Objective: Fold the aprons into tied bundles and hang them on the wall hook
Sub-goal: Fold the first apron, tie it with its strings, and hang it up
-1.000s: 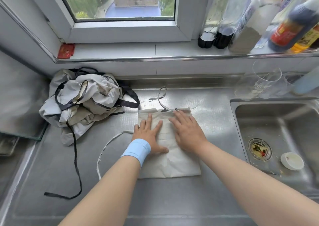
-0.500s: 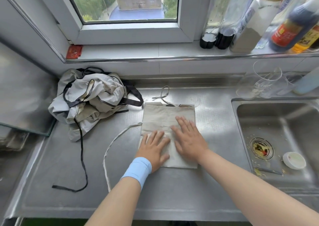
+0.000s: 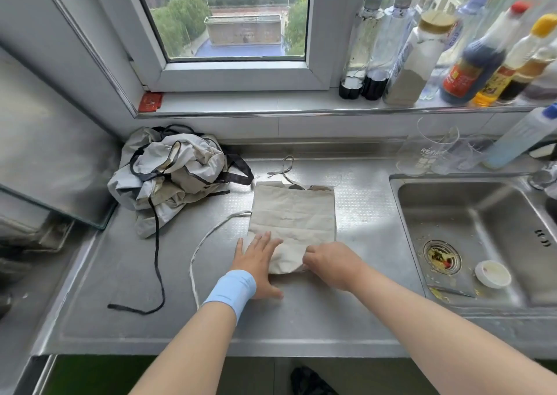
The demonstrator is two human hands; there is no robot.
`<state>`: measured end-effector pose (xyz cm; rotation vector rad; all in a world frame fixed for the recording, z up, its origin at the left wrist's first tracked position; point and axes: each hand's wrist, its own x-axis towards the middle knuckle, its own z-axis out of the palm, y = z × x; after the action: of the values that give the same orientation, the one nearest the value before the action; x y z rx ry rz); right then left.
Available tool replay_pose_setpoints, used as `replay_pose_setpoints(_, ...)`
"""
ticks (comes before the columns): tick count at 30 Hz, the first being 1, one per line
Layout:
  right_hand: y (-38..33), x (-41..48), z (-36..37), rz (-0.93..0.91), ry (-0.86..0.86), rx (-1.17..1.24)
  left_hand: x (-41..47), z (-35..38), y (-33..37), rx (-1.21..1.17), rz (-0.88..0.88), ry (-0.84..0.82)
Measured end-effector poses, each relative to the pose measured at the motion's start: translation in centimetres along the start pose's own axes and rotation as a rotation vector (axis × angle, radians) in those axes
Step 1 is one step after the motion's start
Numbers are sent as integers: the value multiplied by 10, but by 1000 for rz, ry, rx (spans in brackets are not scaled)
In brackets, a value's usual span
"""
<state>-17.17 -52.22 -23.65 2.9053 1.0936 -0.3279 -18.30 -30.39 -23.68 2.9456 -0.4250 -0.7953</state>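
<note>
Heap of crumpled aprons (image 3: 177, 177) well left of and beyond the left fingertips, on the steel counter (image 3: 301, 319); its black strap (image 3: 156, 259) trails toward the near edge, left of the left wrist; a pale tie cord (image 3: 208, 241) loops between that strap and the left hand's little finger, running up to the cloth's left side.

Left hand (image 3: 259, 262), blue wristband (image 3: 230, 287) at the wrist: fingers straight, slightly spread, lying flat on the near-left corner of the folded apron (image 3: 294, 223); thumb out on the counter.

Folded apron: a flat beige rectangle reaching away from both sets of fingers toward the window; near edge humped up between the hands.

Right hand (image 3: 331, 263): fingers curled together, gripping the near-right edge of the cloth; fingertips hidden under the knuckles.

Sink (image 3: 470, 180) right of the right hand's knuckles, apart; a white lid (image 3: 492, 274) lies in it.
</note>
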Motion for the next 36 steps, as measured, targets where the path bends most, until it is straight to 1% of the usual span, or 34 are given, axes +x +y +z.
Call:
replay_pose_setpoints(2,-2,-7,-14,94,35,165,-7,-9,-1,-86,-3,3)
replay_pose_setpoints(4,0,-16,-26,156,99,310,-13,-20,-3,-159,-52,-38)
replay_pose_setpoints(6,6,-24,-37,192,71,390,-16,-31,-4,-197,-74,-84)
replay_pose_setpoints(8,14,-30,-49,280,-52,580,-18,-42,-4,-225,-56,-111)
replay_pose_setpoints(10,22,-32,-60,351,-270,724,-22,-53,-2,-275,-66,-142)
replay_pose_setpoints(11,27,-32,-60,345,-373,719,-22,-55,-3,-304,-87,-148)
replay_pose_setpoints(12,32,-32,-58,344,-434,695,-21,-55,-5,-329,-109,-147)
replay_pose_setpoints(13,36,-31,-57,348,-440,681,-20,-53,-8,-356,-126,-146)
replay_pose_setpoints(14,39,-29,-56,383,-406,708,-17,-49,-13,-392,-134,-143)
replay_pose_setpoints(16,46,-27,-53,462,-286,853,-12,-41,-20,-456,-145,-136)
replay_pose_setpoints(18,48,-22,-48,518,-151,1004,-6,-34,-25,-475,-184,-106)
replay_pose_setpoints(19,48,-18,-45,533,-86,1034,-3,-35,-26,-469,-211,-85)
replay_pose_setpoints(21,51,-8,-32,564,23,1002,4,-39,-27,-412,-257,-7)
replay_pose_setpoints(23,54,4,-20,609,89,931,15,-42,-28,-365,-284,70)
replay_pose_setpoints(26,58,19,-8,674,104,754,35,-40,-36,-323,-304,108)
replay_pose_setpoints(28,61,30,-2,694,120,693,45,-39,-36,-311,-345,157)
replay_pose_setpoints(29,61,34,2,694,133,681,48,-39,-35,-280,-364,224)
replay_pose_setpoints(30,62,38,7,696,143,678,52,-38,-32,-219,-357,326)
replay_pose_setpoints(31,62,40,10,696,151,676,54,-37,-26,-147,-317,424)
replay_pose_setpoints(33,63,43,15,707,160,687,55,-29,-8,-87,-147,520)
replay_pose_setpoints(35,59,45,17,734,190,660,56,-18,11,-53,54,524)
replay_pose_setpoints(36,56,45,18,733,236,592,58,-11,18,-15,108,467)
